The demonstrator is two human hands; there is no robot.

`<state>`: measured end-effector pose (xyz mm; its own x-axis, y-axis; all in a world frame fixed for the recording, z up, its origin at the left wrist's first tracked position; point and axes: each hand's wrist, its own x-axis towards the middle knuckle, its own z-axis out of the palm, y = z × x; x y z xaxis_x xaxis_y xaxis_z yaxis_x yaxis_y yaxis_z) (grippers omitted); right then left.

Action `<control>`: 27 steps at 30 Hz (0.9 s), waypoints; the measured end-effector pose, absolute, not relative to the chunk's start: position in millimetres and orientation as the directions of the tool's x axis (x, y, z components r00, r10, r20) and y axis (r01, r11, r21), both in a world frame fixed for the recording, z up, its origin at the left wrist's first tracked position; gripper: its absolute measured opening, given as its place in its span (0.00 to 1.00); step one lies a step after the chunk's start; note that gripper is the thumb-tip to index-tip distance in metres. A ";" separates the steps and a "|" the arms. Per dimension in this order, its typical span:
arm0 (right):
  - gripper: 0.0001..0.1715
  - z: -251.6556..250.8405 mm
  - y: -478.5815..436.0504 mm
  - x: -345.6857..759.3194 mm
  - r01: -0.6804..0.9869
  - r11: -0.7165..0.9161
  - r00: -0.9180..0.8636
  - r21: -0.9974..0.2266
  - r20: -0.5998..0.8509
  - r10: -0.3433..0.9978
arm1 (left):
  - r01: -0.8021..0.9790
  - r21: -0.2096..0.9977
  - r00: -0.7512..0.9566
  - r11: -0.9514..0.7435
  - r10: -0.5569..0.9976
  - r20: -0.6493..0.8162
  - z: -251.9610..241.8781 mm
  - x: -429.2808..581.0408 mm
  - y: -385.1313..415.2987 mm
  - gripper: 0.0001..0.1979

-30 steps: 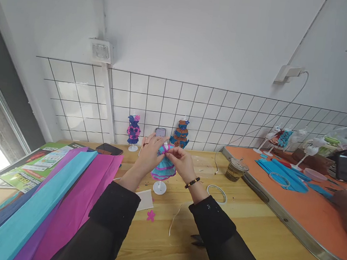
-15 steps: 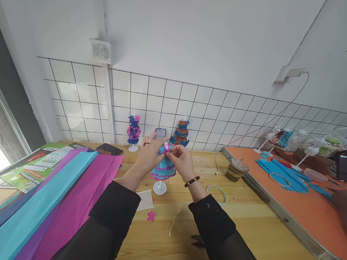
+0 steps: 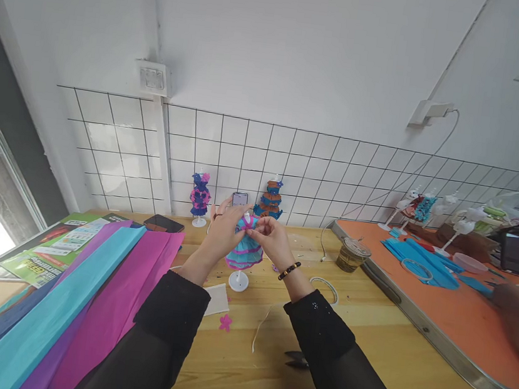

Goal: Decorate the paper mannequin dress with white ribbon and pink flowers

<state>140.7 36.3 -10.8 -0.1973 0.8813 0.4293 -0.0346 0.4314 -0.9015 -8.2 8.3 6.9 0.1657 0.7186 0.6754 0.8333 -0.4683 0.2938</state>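
A small dress form in a blue and pink crepe-paper dress stands upright on a white round base. My left hand holds the bodice from the left, its thumb pressed to the front and its fingers curved around the upper side. From the right, the thumb and forefinger of my right hand pinch at the chest of the dress; any small piece between them is hidden. A pink paper flower and a folded whitish sheet lie in front of the stand.
Crepe-paper strips cover the left side. Scissors lie partly under my right forearm. Two dressed forms, a blue-pink one and a blue-brown one, stand by the wall. A basket sits near the orange table, where another person's hand shows.
Both my hands stay at the bodice with barely any movement. The view has shifted very slightly, and the other person's hand at the right has moved a little.
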 end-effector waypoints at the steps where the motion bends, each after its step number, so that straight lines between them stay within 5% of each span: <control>1: 0.21 -10.8 35.7 142.0 -0.042 0.424 -0.206 -0.905 0.423 0.883 | 0.836 0.291 0.165 -0.466 0.719 0.675 6.8 -8.0 8.0 0.31; 27: 0.22 -75.9 -22.7 213.1 0.065 0.207 -0.244 -0.976 0.186 0.952 | 0.678 0.473 0.223 -0.562 0.771 0.597 15.3 -9.0 -3.2 0.39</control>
